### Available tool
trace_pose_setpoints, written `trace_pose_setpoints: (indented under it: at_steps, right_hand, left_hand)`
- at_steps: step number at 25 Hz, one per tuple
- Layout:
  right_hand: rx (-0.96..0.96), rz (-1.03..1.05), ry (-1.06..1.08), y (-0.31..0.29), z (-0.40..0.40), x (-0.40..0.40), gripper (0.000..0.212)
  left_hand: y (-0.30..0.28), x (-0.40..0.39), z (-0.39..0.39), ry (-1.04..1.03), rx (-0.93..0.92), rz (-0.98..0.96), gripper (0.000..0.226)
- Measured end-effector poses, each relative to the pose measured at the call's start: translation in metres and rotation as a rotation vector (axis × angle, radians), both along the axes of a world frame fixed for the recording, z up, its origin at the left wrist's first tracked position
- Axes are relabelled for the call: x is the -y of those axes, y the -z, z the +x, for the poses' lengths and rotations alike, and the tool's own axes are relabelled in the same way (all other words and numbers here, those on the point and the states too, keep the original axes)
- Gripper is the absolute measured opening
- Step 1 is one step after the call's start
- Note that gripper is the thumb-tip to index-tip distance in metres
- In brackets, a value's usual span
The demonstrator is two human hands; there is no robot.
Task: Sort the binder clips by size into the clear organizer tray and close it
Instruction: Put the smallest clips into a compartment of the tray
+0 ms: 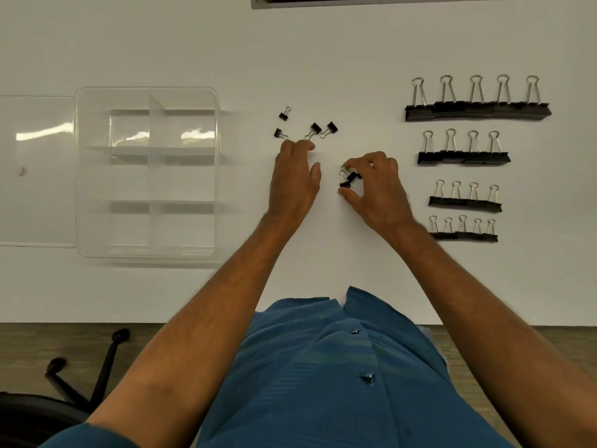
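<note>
Two tiny black clips (348, 179) pinched in right hand (376, 189) fingers | left hand (295, 179) flat, fingers straight

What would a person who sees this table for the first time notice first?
Probably the four neat rows of black binder clips on the right of the white table, largest row farthest away. Next, the right hand pinching tiny clips at the centre, the left hand reaching to loose ones, and the empty clear organizer tray at left.

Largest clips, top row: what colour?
Black bodies with silver wire handles, clearest in the head view.
</note>
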State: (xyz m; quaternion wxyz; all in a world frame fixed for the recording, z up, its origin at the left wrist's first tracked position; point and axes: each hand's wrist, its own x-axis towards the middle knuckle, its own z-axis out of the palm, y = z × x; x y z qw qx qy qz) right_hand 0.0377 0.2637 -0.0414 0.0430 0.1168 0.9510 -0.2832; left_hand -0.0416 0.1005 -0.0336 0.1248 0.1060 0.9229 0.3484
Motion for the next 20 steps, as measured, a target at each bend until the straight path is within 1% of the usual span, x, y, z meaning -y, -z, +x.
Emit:
trace_pose_setpoints:
  at_steps: [3,6,8,9,13,16,20]
  right_hand:
    - [0.001,-0.018,-0.01,0.0,-0.004,-0.001,0.045]
    - [0.006,-0.028,-0.003,0.001,-0.002,-0.002,0.047]
    - [-0.001,-0.056,0.02,0.002,0.002,-0.002,0.053]
    - [-0.005,-0.07,0.037,0.002,0.004,-0.003,0.056]
    - [-0.001,-0.083,0.063,0.004,0.011,-0.006,0.06]
    - [0.012,-0.091,0.061,0.005,0.014,-0.007,0.06]
    - [0.015,-0.151,0.042,0.003,0.025,-0.004,0.052]
  left_hand:
    - [-0.007,-0.021,-0.023,0.04,-0.076,-0.022,0.044]
    - [-0.005,-0.043,-0.045,0.132,-0.098,-0.199,0.049]
    - [-0.001,-0.051,-0.052,0.192,-0.08,-0.3,0.047]
    - [0.001,-0.053,-0.052,0.213,-0.08,-0.318,0.044]
    - [-0.002,-0.053,-0.033,0.247,-0.095,-0.287,0.04]
    - [-0.002,-0.046,-0.006,0.265,-0.072,-0.207,0.034]
    - [0.004,-0.033,0.035,0.255,-0.034,-0.144,0.027]
